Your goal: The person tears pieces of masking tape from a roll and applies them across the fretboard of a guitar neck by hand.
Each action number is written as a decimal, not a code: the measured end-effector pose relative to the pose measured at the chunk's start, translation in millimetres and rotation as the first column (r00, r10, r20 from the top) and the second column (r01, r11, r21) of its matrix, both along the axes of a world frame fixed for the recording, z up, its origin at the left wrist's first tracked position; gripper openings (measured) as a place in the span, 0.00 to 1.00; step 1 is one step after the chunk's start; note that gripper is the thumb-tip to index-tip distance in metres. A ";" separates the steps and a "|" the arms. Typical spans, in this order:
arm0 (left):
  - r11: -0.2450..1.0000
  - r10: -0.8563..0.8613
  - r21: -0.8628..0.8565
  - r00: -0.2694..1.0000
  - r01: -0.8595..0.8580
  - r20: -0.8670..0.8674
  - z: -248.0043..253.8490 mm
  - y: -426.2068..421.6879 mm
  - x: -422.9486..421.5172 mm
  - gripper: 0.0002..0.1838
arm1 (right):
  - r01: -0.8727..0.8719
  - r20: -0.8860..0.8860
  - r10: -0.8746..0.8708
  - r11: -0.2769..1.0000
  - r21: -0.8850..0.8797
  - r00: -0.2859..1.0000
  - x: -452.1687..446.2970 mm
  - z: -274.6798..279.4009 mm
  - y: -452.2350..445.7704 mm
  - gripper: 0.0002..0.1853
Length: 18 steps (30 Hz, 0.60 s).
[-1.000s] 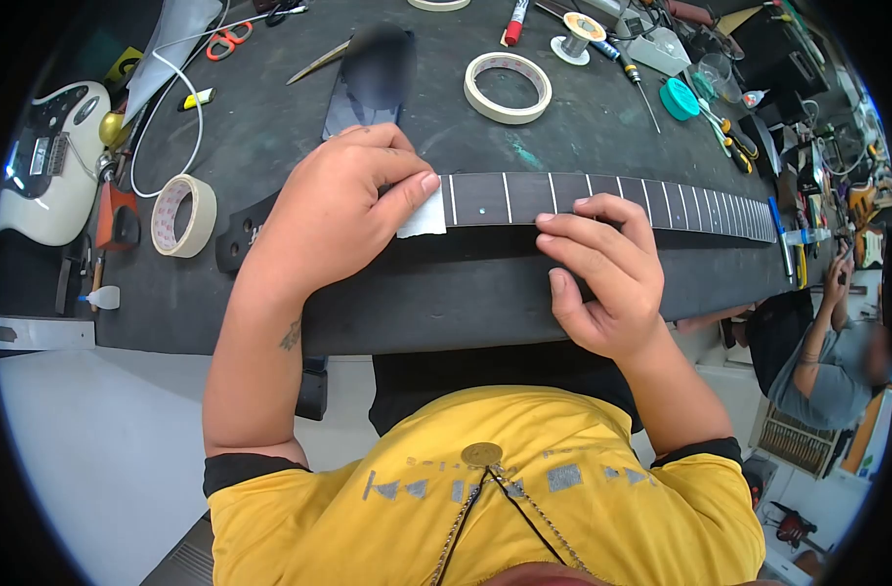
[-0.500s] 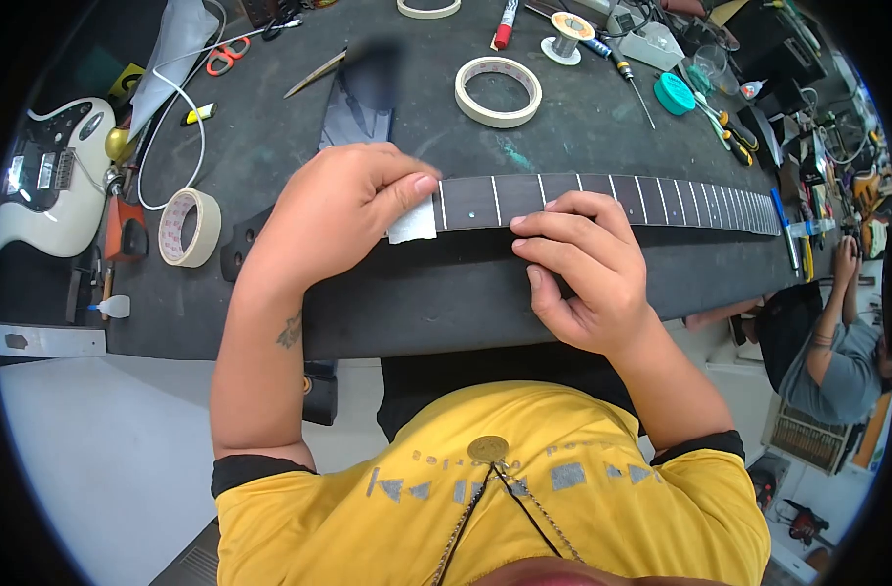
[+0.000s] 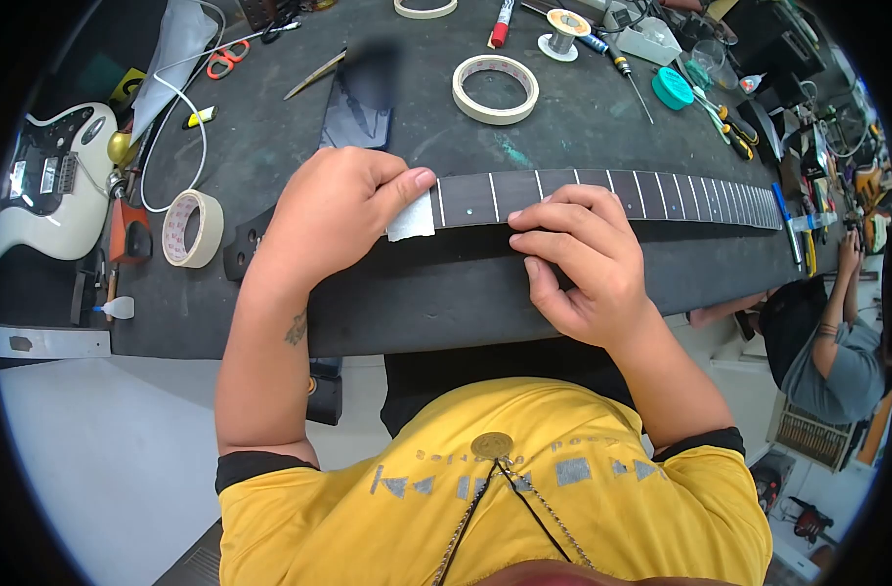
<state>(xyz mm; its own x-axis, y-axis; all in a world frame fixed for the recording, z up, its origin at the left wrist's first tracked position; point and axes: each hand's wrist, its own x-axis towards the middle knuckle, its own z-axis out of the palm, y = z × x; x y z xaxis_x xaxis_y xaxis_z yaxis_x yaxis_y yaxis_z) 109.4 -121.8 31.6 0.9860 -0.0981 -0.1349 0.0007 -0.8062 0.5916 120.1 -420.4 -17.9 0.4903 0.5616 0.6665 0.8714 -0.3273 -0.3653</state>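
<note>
A guitar neck (image 3: 475, 198) with a dark fretboard and metal frets lies across the bench. Its headstock (image 3: 243, 249) shows at left, partly behind my left forearm. My left hand (image 3: 343, 210) is closed over the neck near the headstock end, thumb along the board; most of its fingers are hidden. From under this hand sticks a piece of white tape (image 3: 412, 223), lying across the neck and past its near edge. My right hand (image 3: 583, 259) rests fingertips on the fretboard further right, fingers loosely bent, thumb apart, nothing held.
Masking tape rolls (image 3: 496, 90) lie behind the neck and at left (image 3: 193, 229). A dark phone-like slab (image 3: 356, 117), scissors (image 3: 228, 59), a solder spool (image 3: 563, 34) and a screwdriver (image 3: 629, 73) are around. A white guitar body (image 3: 55, 181) stands left; another person (image 3: 837, 361) sits right.
The left hand was slightly blurred at the thumb and fingers and now looks still, in nearly the same place on the neck. The whole view has shifted slightly; the right hand stays put.
</note>
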 end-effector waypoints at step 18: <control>0.995 -0.085 0.071 0.977 0.073 0.194 -3.5 -5.1 -14.1 0.26 | -0.002 -0.022 0.003 1.000 0.016 1.000 2.8 -1.2 -0.3 0.15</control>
